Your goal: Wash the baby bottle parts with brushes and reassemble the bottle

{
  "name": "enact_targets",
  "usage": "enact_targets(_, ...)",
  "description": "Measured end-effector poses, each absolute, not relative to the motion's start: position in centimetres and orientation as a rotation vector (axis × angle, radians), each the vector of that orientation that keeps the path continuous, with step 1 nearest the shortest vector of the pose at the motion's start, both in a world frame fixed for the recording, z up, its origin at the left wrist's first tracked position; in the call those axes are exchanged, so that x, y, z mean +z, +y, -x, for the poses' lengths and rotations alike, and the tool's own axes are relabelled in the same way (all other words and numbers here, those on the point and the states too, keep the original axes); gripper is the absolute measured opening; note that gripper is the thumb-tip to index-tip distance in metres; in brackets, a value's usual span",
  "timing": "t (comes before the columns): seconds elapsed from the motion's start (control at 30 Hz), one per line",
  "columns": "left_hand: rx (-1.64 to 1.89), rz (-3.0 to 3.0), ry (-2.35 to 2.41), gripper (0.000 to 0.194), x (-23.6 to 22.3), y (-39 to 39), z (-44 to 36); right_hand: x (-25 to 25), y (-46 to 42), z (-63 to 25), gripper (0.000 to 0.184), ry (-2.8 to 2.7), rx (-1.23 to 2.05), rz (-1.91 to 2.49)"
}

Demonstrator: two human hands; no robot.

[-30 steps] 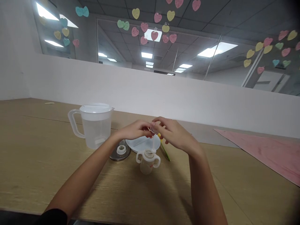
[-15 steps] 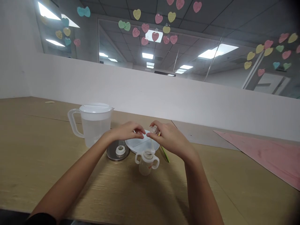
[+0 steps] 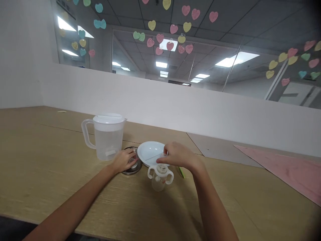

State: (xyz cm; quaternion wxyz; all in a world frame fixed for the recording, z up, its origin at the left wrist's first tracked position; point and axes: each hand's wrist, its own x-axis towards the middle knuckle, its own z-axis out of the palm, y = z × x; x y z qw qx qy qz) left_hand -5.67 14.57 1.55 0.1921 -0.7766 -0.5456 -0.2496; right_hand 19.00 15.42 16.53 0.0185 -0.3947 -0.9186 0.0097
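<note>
Lightly, left hand curls over a round steel lid; right hand bunches at a glossy white plate.

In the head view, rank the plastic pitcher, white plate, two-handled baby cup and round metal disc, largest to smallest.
Plastic pitcher, white plate, then baby cup and metal disc, unranked: the cup sits nearer the camera, the left hand partly covers the disc.

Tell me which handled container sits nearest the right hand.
The two-handled sippy cup, just below the right hand; the one-handled lidded jug stands farther left.
</note>
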Motion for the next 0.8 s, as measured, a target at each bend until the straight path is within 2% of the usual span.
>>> enact_targets(0.2,-0.480,2.183,-1.653,0.028,1.6,14.5,6.2,15.7,16.9,-18.5,0.037,-2.929,0.101,1.291)
enact_targets(0.3,-0.482,2.146,-1.680,0.029,1.8,14.5,6.8,15.5,17.5,-18.6,0.041,-2.896,0.135,1.280)
enact_targets(0.53,-1.248,1.775,-1.493,0.029,2.5,13.9,6.8,14.2,16.8,-16.9,0.052,-2.700,0.192,0.852)
enact_targets(0.67,-1.351,1.825,-1.231,0.025,2.0,13.8,5.1,12.1,16.0,-14.1,0.066,-2.656,0.107,0.488)
enact_targets(0.7,-1.331,1.875,-1.203,0.024,1.9,13.8,4.7,11.6,15.9,-13.5,0.063,-2.673,0.085,0.475)
enact_targets(0.8,-1.249,1.989,-1.145,0.024,1.8,13.9,4.3,10.5,15.9,-12.5,0.035,-2.738,0.012,0.554)
